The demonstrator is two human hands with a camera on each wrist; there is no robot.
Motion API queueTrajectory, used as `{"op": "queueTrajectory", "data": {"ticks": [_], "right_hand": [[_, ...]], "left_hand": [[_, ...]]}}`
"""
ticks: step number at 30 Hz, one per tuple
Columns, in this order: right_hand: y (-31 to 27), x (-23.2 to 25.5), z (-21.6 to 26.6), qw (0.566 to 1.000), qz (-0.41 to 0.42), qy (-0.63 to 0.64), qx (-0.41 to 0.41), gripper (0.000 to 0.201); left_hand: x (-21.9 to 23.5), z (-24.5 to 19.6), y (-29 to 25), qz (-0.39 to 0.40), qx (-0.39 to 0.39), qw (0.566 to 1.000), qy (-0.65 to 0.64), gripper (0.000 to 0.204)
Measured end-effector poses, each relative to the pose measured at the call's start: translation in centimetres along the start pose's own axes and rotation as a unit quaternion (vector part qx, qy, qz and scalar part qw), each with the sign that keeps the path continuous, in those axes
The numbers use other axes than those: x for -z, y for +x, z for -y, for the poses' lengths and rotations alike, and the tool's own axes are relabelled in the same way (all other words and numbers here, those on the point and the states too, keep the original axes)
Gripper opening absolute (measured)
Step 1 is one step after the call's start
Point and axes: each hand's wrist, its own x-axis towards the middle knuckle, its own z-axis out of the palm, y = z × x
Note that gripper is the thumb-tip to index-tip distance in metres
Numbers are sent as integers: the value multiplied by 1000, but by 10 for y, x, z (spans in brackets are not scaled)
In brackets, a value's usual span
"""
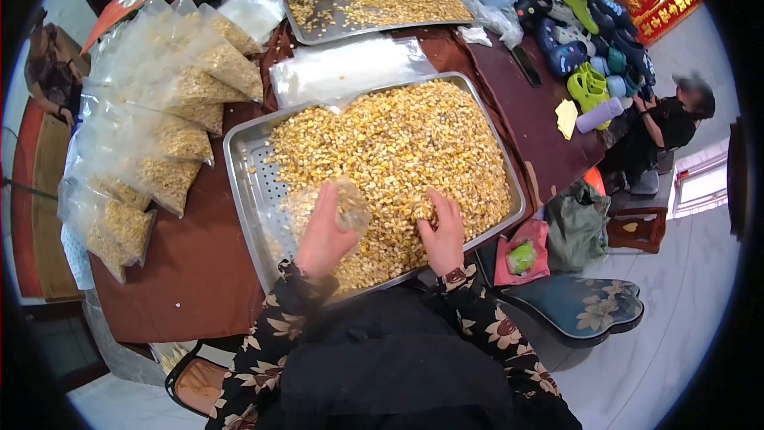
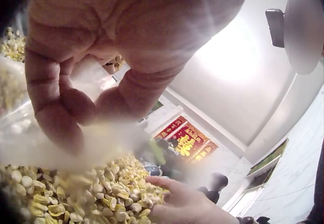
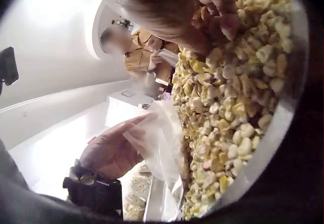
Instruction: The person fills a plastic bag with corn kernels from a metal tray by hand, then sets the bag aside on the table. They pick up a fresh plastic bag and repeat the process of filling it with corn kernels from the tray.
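Left fingers (image 1: 325,205) pinch a clear bag (image 3: 164,138) — curled right fingers (image 1: 442,209) cup corn kernels (image 1: 420,209) at the metal tray (image 1: 256,191).

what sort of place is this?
Can't be certain, but likely a home or small shop room doubling as a hand-packing spot: a tray of loose kernels, filled bags piled on the table, and a heap of clogs.

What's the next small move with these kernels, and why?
Probably bring some kernels with the right hand to the plastic bag: the left hand pinches that bag at the near tray, while the right hand's fingers curl among kernels.
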Motion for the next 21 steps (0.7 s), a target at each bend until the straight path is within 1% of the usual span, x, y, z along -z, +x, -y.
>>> {"op": "queueTrajectory", "data": {"ticks": [1,2,4,5,6,8,9,10,11,12,13,14,15,16,17,18,19,20,21], "right_hand": [[6,-1,2,1000,2,2,4,53],[12,-2,3,1000,1,9,20,48],[25,-3,7,998,0,23,52,39],[30,-3,12,998,-12,19,53,32],[34,-6,11,998,-8,21,58,32],[43,-9,3,988,51,143,-37,26],[50,-7,6,964,113,209,-119,22],[53,-5,12,964,117,208,-117,22],[55,-2,20,931,164,286,-159,22],[56,1,28,887,209,360,-200,22],[57,-1,33,884,228,361,-189,22],[56,-2,39,884,229,361,-188,22],[55,-4,45,915,253,289,-123,23],[54,-7,50,936,274,215,-57,25],[52,-10,53,949,280,145,-21,29],[51,-13,58,949,280,145,-19,29],[49,-16,63,945,296,142,-4,31],[48,-17,69,940,311,139,10,32],[49,-14,82,927,327,180,-32,32]], "left_hand": [[3,-6,0,18,30,999,-15,79],[4,-10,-1,13,30,999,-14,79],[7,-15,-2,28,49,998,-32,80],[8,-17,-2,31,50,997,-41,80],[6,-10,-2,25,51,998,-42,80],[-1,9,-3,-34,-55,993,98,79],[5,-6,-4,2,17,1000,6,80],[4,-6,-4,-2,18,1000,5,80],[4,-7,-4,-5,11,1000,13,80],[4,-7,-4,-7,4,1000,21,80],[3,-5,-4,-9,4,1000,21,80],[2,-2,-3,-14,-7,999,31,80],[0,1,-3,-18,-18,999,41,80],[-2,5,-2,-20,-19,999,41,80],[-3,9,-2,-32,-43,997,48,80],[-3,10,-2,-44,-67,995,55,80],[-2,10,-2,-46,-67,995,56,80],[-2,9,-2,-34,-51,998,35,79],[-1,8,-3,-22,-34,999,13,79]]}}
